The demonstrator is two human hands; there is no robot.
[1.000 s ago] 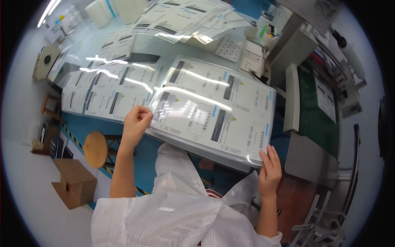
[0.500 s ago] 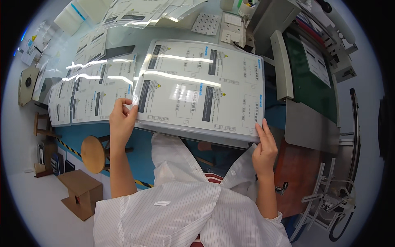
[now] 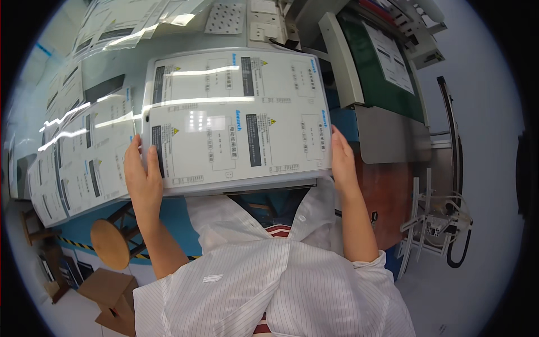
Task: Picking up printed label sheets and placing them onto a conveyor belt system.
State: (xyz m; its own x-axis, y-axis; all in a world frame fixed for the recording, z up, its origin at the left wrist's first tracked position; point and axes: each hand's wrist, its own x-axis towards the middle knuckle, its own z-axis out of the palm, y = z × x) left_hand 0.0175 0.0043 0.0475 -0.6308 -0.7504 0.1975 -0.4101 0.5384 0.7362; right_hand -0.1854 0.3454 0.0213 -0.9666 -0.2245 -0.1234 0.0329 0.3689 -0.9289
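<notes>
A thick stack of printed label sheets [image 3: 193, 135], glossy and whitish with dark panels, yellow triangles and blue marks, lies in front of me at the near table edge. My left hand [image 3: 145, 177] grips its left edge, the thumb beside the front left corner and the fingers stretched along the side. At the right edge, my right hand [image 3: 345, 163] presses its fingers flat against the stack's side; the thumb is hidden. The stack sits between both palms. Left of it, other printed sheets [image 3: 106, 151] overlap on the table, close to my left fingers.
More glossy sheets [image 3: 120, 25] and a dotted card [image 3: 224, 18] are at the back. A machine with a green bed [image 3: 359, 62] and a printed sheet [image 3: 390, 59] stands right. A round wooden stool [image 3: 110, 244] and a cardboard box [image 3: 106, 286] are lower left.
The view has swung right, so the scene sits further left. My right hand has slid from the front right corner up along the right side, and my left fingers have straightened.
</notes>
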